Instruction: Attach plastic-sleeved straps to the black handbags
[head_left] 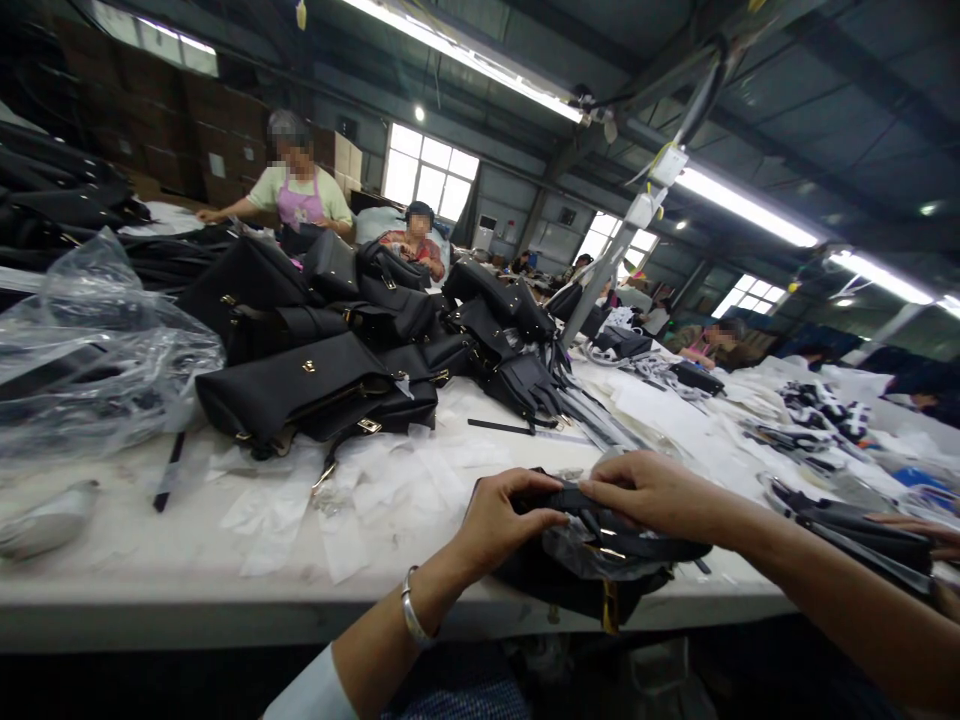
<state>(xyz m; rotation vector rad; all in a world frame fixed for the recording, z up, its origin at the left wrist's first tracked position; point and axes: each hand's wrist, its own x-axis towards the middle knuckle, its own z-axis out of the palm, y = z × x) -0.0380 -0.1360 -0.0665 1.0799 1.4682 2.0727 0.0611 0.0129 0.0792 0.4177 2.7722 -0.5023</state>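
My left hand (501, 520) and my right hand (651, 492) both grip a black handbag (592, 575) lying at the near edge of the white worktable (187, 560). The fingers of both hands pinch a black strap (637, 545) on top of the bag. Clear plastic wrap shows under the strap. A silver bangle sits on my left wrist.
A heap of black handbags (315, 380) covers the table's middle and far side. Crumpled clear plastic bags (90, 350) lie at left, loose paper scraps (375, 480) in front. Other people work at the far side and right. Another person's hand (919, 530) rests at right on straps.
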